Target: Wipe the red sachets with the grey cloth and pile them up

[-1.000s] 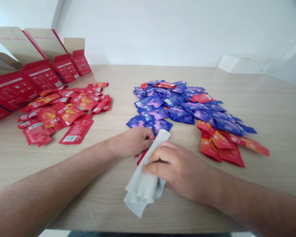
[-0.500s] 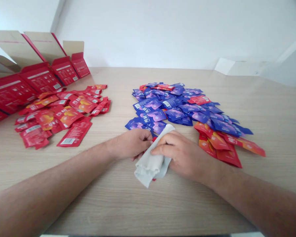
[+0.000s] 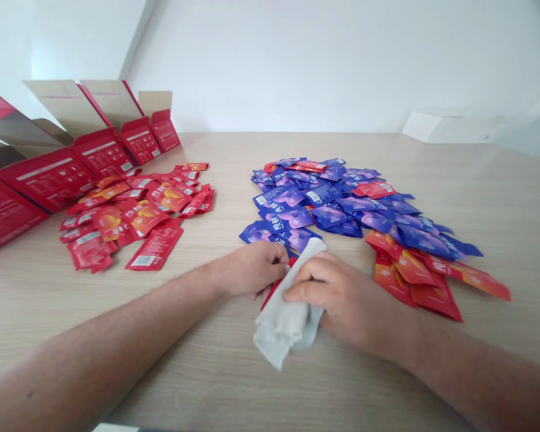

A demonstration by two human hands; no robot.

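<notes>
My left hand (image 3: 254, 270) is curled at the top edge of a red sachet (image 3: 272, 291), and most of that sachet is hidden under a folded grey-white cloth (image 3: 283, 315). My right hand (image 3: 346, 300) presses down on the cloth, with its fingers spread across the upper part. Just beyond both hands lies a heap of blue-purple sachets (image 3: 328, 207). Beside my right hand is a smaller group of red-orange sachets (image 3: 414, 270). Another heap of red sachets (image 3: 137, 219) lies further left, away from both hands.
Open red cardboard cartons (image 3: 56, 180) stand along the far left of the light wood table (image 3: 486, 180). A white box (image 3: 450, 128) sits beyond the table's far right corner, and a white wall rises behind.
The cloth under my right hand has slid away from me along the red sachet. My left hand stays at the sachet's top. The view has tilted slightly upward.
</notes>
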